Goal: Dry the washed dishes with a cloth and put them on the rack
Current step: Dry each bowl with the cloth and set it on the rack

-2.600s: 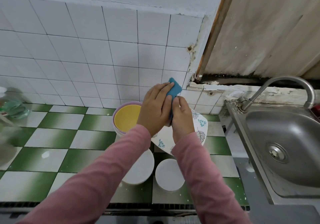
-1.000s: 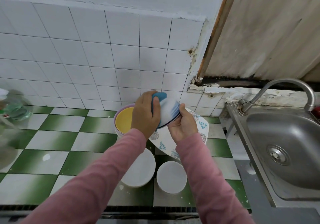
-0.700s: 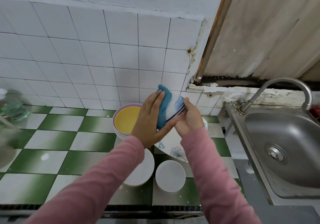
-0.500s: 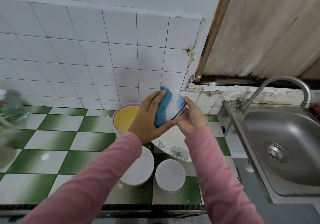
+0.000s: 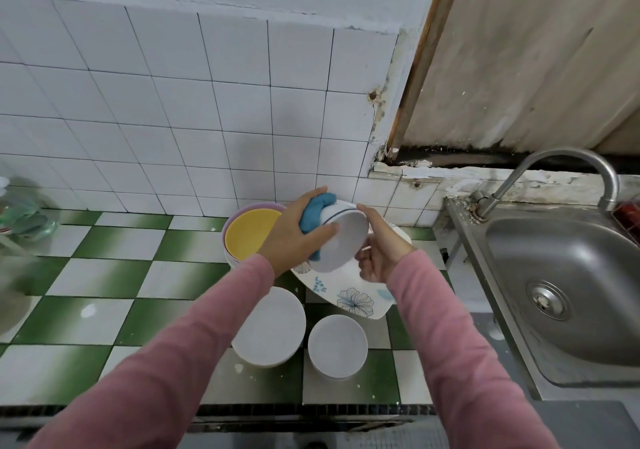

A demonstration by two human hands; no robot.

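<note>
Now, closest in, a larger upturned bowl (image 5: pixel 268 327) and a smaller upturned bowl (image 5: pixel 337 346) sit side by side on the green-and-white tiled counter (image 5: pixel 104 275). The floral plate (image 5: pixel 349 298) lies just beyond them. Above the plate, the white bowl (image 5: pixel 343 242) is held up between both hands. It has turned since half a second ago: its mouth now faces the camera, where its blue-striped outside showed before. The left hand (image 5: pixel 294 237) curls around the blue cloth (image 5: pixel 317 211), pressing it to the bowl's left wall, and its thumb now lies on the bowl's rim. The right hand (image 5: pixel 379 258) cups the bowl's right side, one finger along the rim. Behind the left hand, the yellow bowl (image 5: pixel 249 237) is unmoved. The sink (image 5: pixel 571 285) lies to the right.
</note>
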